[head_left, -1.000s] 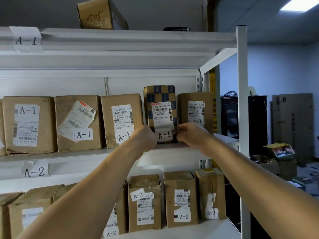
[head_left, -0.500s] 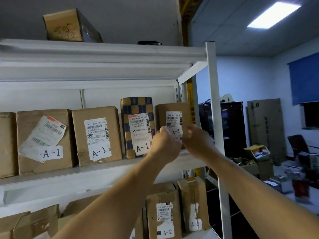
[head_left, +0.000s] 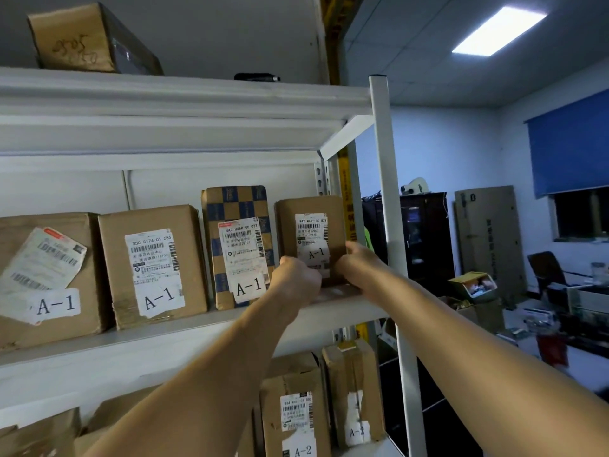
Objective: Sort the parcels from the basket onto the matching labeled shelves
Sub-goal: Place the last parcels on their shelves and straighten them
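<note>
Compared with half a second ago, I see both hands lower on the rightmost parcel (head_left: 309, 239), now down at its bottom corners, and the view has swung slightly so the shelf post (head_left: 385, 199) sits further right. A second ago the same hands were on the checked parcel (head_left: 239, 245) next to it.

My left hand (head_left: 298, 278) curls around the parcel's lower left corner, knuckles toward me; my right hand (head_left: 359, 263) grips the lower right edge, thumb against the front face. Both are closed on it.

The rightmost parcel stands upright at the right end of the A-1 shelf (head_left: 184, 324), long axis vertical, label side facing out toward me. Its white shipping label carries a barcode and a handwritten-style "A-1" tag. It sits just beside the checked parcel, with a narrow gap between them.

It is plain brown cardboard, rectangular, with slightly softened corners. The checked parcel is taller, printed in blue and tan squares. Further left stand two wider cardboard boxes (head_left: 151, 265), creased and taped, each tagged A-1. The shelving is white painted metal, smooth. Below, more brown parcels (head_left: 293, 413) wear A-2 tags. A cardboard box (head_left: 75, 37) with scrawled digits rests on the top shelf.
</note>
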